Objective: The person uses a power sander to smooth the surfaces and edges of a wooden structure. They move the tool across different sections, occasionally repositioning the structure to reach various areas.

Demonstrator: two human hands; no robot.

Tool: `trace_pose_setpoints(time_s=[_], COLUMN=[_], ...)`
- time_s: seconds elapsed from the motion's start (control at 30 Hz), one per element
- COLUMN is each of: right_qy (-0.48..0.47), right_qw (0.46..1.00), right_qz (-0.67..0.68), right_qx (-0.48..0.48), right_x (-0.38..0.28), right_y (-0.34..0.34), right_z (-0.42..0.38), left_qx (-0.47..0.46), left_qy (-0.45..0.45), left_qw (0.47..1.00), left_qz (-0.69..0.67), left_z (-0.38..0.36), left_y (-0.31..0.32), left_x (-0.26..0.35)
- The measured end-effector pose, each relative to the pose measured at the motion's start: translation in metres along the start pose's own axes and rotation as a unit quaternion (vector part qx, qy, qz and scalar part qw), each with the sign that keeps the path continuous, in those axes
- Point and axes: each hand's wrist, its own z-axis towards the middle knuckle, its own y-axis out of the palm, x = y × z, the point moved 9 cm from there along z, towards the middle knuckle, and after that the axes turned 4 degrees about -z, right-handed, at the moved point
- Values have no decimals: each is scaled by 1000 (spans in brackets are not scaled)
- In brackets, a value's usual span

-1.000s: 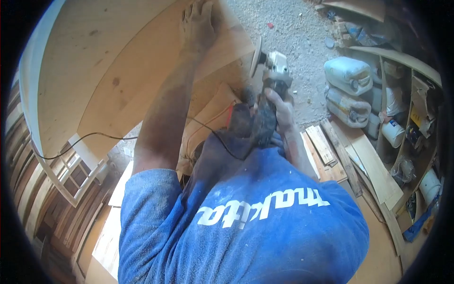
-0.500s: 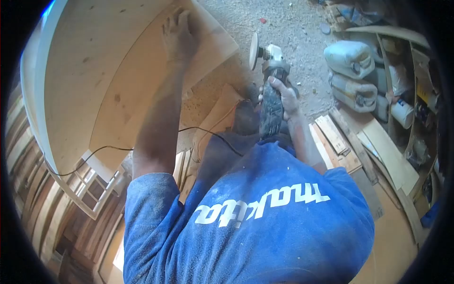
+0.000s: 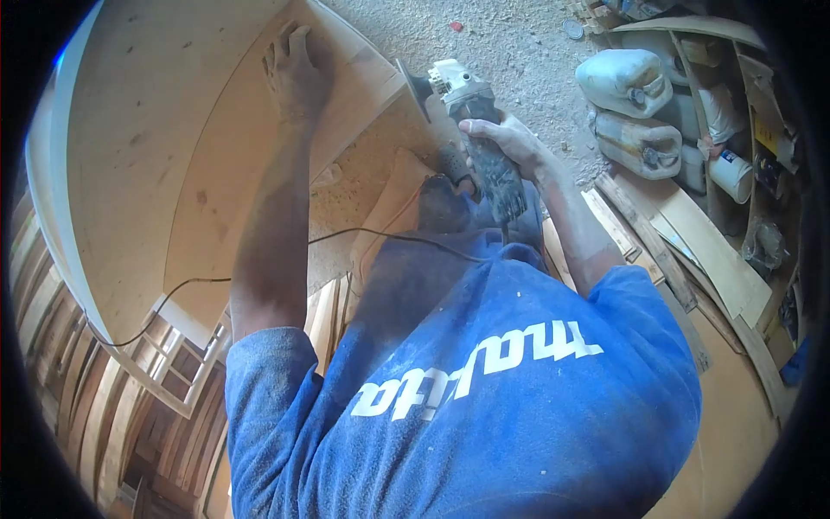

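My right hand (image 3: 506, 138) is wrapped around the body of an angle grinder (image 3: 488, 156), its thumb lying across the top. The grinder's round disc (image 3: 413, 89) faces left, right at the edge of a large curved wooden panel (image 3: 194, 199). On that panel, near its far end, rests my left hand (image 3: 294, 73) with fingers bent and apart, holding nothing. A dark power cord (image 3: 380, 231) runs from the grinder's rear to the left, passing behind my left forearm and across the panel.
Dusty plastic jerrycans (image 3: 624, 82) stand at the right beside a white tub (image 3: 731, 176). Wooden offcuts (image 3: 718, 259) lie below them. Stacked timber strips (image 3: 82, 372) fill the lower left, with a small wooden frame (image 3: 177, 372) nearby. The ground (image 3: 510, 43) is dusty.
The grinder has moved left and tilted, bringing its disc from away from the panel to the panel's edge. My left hand stays on the panel; the view has shifted slightly.
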Motion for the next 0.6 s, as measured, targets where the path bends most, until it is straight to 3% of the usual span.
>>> trace_pose_setpoints(time_s=[0.17, 0.27, 0.33, 0.37, 0.6], right_qy=[8, -42, 64, 8, -8], right_qw=[999, 997, 997, 999, 983], right_qz=[49, 71, 49, 41, 179], right_qx=[-4, 4, 16, 8, 40], right_x=[-5, -9, 24, 26, 32], right_y=[11, 13, 8, 3, 19], right_z=[-13, -11, 4, 13, -13], left_qx=[14, 4, 0, 13, 23], left_qy=[7, 1, 10, 17, 18], left_qw=[1000, 1000, 1000, 1000, 999], left_qz=[-11, -8, -10, -7, -18], left_z=[1, 3, -2, -1, 1], left_y=[-4, -1, -6, -9, -4], left_x=[1, 2, 5, 5, 4])
